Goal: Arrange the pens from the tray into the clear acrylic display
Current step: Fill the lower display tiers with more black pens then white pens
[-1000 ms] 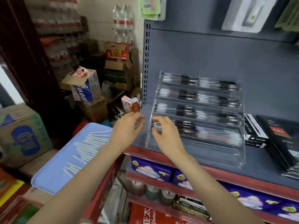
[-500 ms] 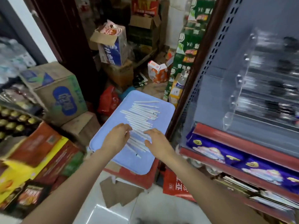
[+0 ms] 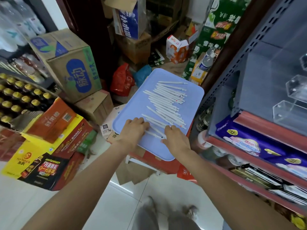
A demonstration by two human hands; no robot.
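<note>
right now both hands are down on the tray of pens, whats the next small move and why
Probably close the fingers round the nearest few pens and lift them. Both the left hand and the right hand rest on the near end of the pile on the blue tray, apparently gripping nothing yet, and the acrylic display sits to the right.

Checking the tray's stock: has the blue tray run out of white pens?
No, many white pens lie across the blue tray, with the left hand and right hand on the nearest ones.

Single head view, steeply downward over tray [image 3: 126,113], close.
</note>
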